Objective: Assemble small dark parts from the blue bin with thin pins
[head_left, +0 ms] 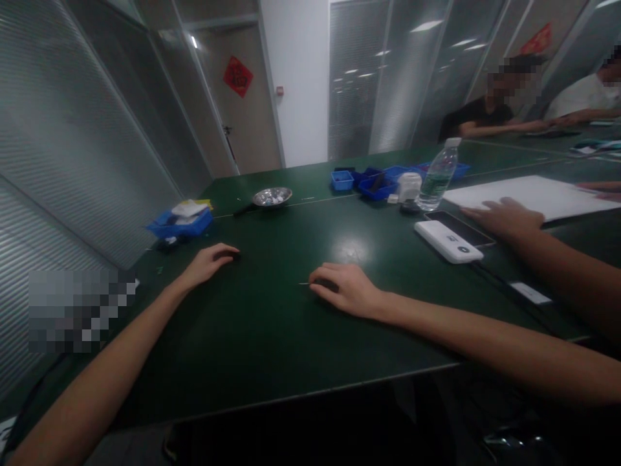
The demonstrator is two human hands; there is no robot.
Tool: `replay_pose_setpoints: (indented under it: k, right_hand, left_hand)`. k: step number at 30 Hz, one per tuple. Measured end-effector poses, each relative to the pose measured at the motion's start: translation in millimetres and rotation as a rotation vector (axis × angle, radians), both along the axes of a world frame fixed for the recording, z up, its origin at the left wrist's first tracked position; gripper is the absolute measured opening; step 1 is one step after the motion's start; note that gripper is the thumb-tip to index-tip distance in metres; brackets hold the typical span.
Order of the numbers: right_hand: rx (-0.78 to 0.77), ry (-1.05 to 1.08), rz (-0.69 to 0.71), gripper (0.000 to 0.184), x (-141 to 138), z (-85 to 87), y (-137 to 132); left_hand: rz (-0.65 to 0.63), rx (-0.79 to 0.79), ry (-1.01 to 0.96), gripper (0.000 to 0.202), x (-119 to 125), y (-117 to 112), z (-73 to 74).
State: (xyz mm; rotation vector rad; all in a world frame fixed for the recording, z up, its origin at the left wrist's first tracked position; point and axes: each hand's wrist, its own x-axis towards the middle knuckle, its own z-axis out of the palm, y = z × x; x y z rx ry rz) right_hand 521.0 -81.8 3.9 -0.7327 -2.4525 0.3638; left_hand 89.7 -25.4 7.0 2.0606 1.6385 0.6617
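My right hand (347,289) rests low over the green table (262,343), thumb and fingertips pinched together. A thin, light stick (303,283) pokes out to the left from the pinch; its exact kind is too small to make out, and the rest of it is hidden by the fingers. To the left, my left hand (211,262) lies at the tabletop with curved fingers, the thumb a little apart from them. Nothing shows in its grip. Bare green tabletop separates the two hands.
Farther back lie a metal pan (272,197) and a filled blue tray (179,223). On the right are a water bottle (438,178), a white power bank (447,241), a phone (458,228) and another person's hand (509,219) on a white sheet (548,188). Blue bins (342,180) stand behind.
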Motion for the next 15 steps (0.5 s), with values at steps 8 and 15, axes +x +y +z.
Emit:
replay_pose_setpoints:
  k: [8,15]
  right_hand:
    - [-0.007,-0.022,-0.007,0.023,-1,1.2,0]
    - [-0.01,-0.018,-0.003,0.024,0,2.2,-1]
  left_hand:
    - [0.372,-0.009,0.105,0.059,-79,10,4.4]
    - [0.565,-0.203,0.248,0.03,-87,5,14.9]
